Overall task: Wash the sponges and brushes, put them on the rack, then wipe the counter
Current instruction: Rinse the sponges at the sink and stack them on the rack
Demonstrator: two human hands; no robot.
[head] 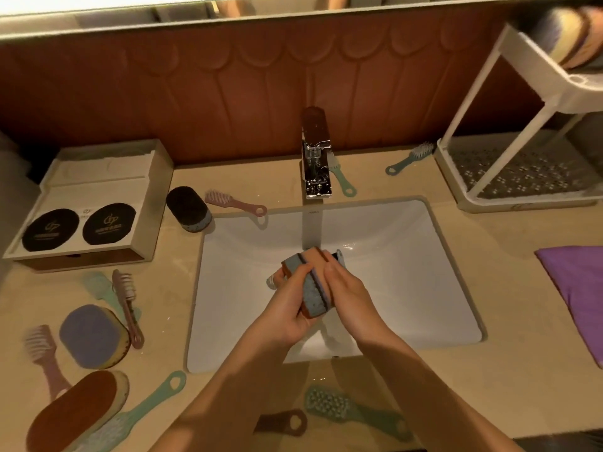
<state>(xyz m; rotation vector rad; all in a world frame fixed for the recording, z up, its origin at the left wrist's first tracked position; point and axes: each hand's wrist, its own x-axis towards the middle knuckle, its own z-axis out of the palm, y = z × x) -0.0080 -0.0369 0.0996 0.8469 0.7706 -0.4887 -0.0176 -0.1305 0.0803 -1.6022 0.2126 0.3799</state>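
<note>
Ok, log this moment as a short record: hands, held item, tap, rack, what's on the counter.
held: orange and grey-blue oblong sponge, gripped by left hand and right hand
place: over the white sink basin, under the chrome tap
rack: white plastic rack, stacked sponges on top tier
counter: brushes and sponges left of sink
cloth: purple cloth, right

No text legible anywhere. Pale looped emblem over blurred line of lettering seen printed on left black pad (50, 230) and right black pad (109, 223), both set in white box (98, 187) far left of left hand (287, 309); not readable. Tiny grey mark noted on sink rim (359, 208) beyond hand, below faucet (316, 158); too small to be read.
</note>
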